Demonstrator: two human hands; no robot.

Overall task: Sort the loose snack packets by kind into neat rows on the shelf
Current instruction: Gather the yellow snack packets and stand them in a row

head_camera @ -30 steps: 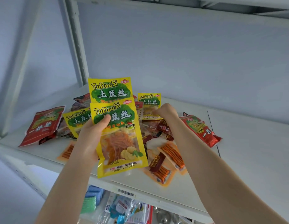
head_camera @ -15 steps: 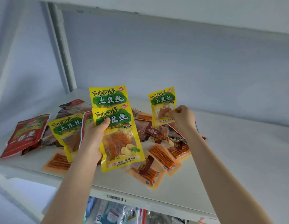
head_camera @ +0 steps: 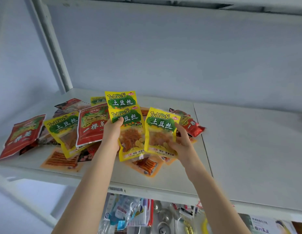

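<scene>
Change: the right hand is now holding a yellow-and-green plastic snack packet just beside the pair in the left hand; a moment ago it was lifting that packet off the far side of the pile.
Left grip: the left hand is gripping two matching yellow packets, the front packet overlapping the rear packet. Its thumb is pressing the front face and its other fingers are hidden behind.
Right grip: the fingers are curling round the single packet's right edge and lower corner, keeping it upright.
Meaning: three of one kind are being gathered in the hands. The third is probably about to join the stack, and no row is laid yet.
Still loose: a fourth yellow packet is lying on the left of the pile and a fifth at the far side. Red foil packets and clear orange-edged stick packets are lying mixed among them.
Shelf: the white metal shelf is carrying the whole pile on its left half; no box or tray is showing.
Lower tier: bagged small goods are showing below, too blurred to identify.
</scene>
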